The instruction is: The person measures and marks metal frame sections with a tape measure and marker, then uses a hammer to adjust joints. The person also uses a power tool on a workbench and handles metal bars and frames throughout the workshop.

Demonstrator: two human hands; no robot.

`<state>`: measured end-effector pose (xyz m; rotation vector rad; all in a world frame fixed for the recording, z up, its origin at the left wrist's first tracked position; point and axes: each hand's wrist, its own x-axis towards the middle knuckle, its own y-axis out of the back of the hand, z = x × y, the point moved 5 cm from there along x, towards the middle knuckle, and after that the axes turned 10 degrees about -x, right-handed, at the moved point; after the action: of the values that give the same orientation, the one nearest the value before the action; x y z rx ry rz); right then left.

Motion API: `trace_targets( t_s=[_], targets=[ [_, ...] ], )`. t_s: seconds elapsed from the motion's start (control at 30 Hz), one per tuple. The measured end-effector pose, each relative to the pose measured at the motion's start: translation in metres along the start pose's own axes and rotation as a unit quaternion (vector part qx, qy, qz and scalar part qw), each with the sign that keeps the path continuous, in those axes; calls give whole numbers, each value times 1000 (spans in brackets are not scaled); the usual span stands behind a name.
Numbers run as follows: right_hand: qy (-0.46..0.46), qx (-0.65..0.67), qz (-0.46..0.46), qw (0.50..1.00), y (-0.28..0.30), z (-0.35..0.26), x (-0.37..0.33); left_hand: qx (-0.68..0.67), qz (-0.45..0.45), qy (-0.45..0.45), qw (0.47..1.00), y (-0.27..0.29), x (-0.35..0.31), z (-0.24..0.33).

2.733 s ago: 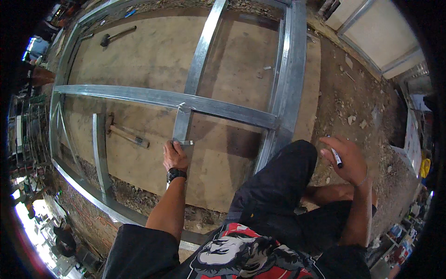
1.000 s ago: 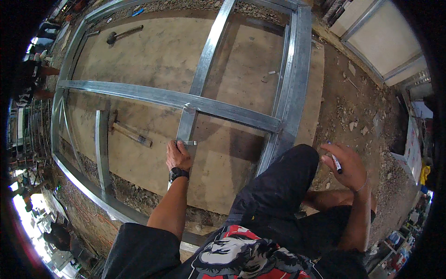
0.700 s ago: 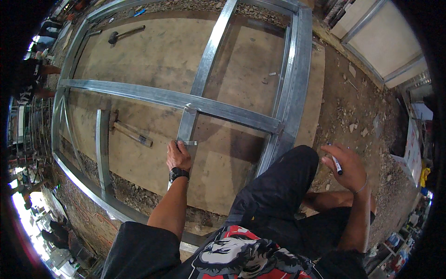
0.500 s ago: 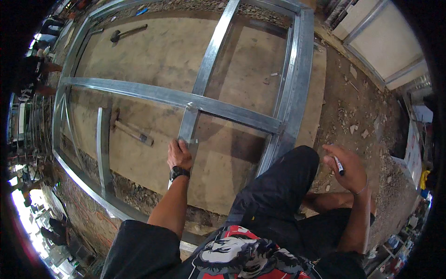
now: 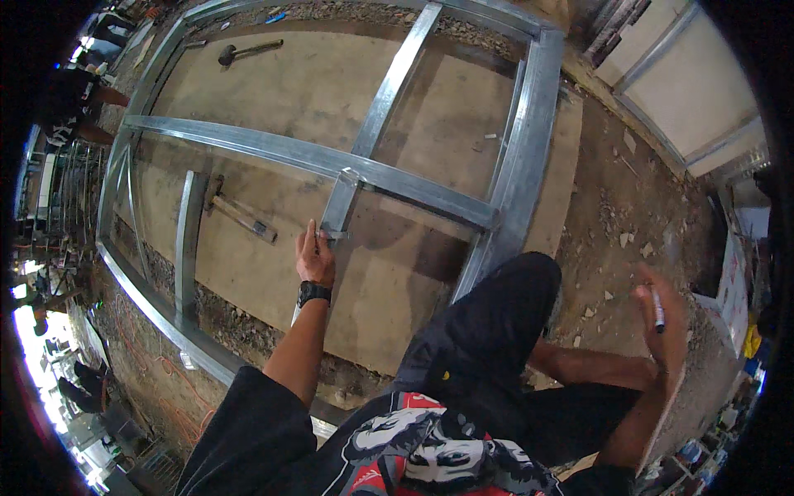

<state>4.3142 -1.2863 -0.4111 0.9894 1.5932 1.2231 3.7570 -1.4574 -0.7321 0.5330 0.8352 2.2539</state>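
My left hand (image 5: 315,258), with a black watch on its wrist, is closed at a short metal bar (image 5: 341,197) of the frame. A small metal strip (image 5: 336,235) lies crosswise over the bar at my fingertips; its exact kind is unclear. My forearm hides the bar's lower part. Out to the right, beyond my raised knee, my right hand (image 5: 668,306) holds a white marker pen (image 5: 658,309) with a dark end, apart from the frame. This hand is slightly blurred.
The large galvanized metal frame (image 5: 525,140) lies over a brown board (image 5: 273,91). Two hammers rest on the board, one mallet (image 5: 248,53) far off and one hammer (image 5: 240,217) nearer. Loose stones (image 5: 624,240) litter the dirt at right. Another person (image 5: 78,103) is at the far left.
My right hand has swung right and slightly down with the marker pen, away from my knee. My left hand stays at the bar, its fingers slightly shifted. The whole view has tilted a little.
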Motion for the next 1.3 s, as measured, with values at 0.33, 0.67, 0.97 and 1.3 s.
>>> trace_targets(
  t_s=[0.33, 0.67, 0.97, 1.3],
  targets=[
    [-55, 91, 91, 990, 51, 16, -66, -542, -53, 310, 779, -101, -22, 67],
    [-45, 150, 55, 986, -24, 22, -9, -627, -93, 492, 597, -181, 0, 53],
    [-31, 191, 52, 980, -76, 27, 31, -617, -12, 487, 619, -183, -2, 55],
    [-48, 219, 11, 975, -75, 32, 42, -590, 45, 475, 651, -177, -7, 56]
  ],
)
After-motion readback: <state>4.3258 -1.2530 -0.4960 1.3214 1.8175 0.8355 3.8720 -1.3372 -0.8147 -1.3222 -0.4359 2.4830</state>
